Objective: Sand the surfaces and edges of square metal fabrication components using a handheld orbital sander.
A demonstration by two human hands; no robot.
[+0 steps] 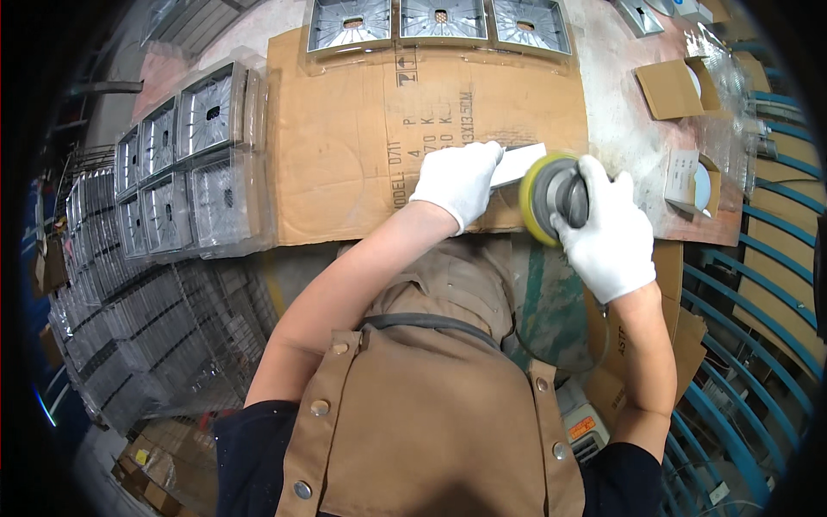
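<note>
My left hand (457, 183), in a white glove, grips one end of a pale, flat-sided piece (519, 164) above the front part of a cardboard sheet. Its far side is hidden from me, so its full shape does not show. In a matching glove, my right hand (608, 231) is wrapped round a small round power sander (558, 191) with a grey body and a yellow-green pad. The pad stands on edge, facing left, close against the right end of the piece; whether they touch I cannot tell. A cord (600, 345) hangs below the right hand.
Square metal trays (444, 19) in clear plastic line the table's far edge. More such trays (207, 108) are stacked at the left, beside the cardboard sheet (332, 164). Small open boxes (672, 90) holding round discs lie on the right. Blue curved bars (749, 345) run along the right side.
</note>
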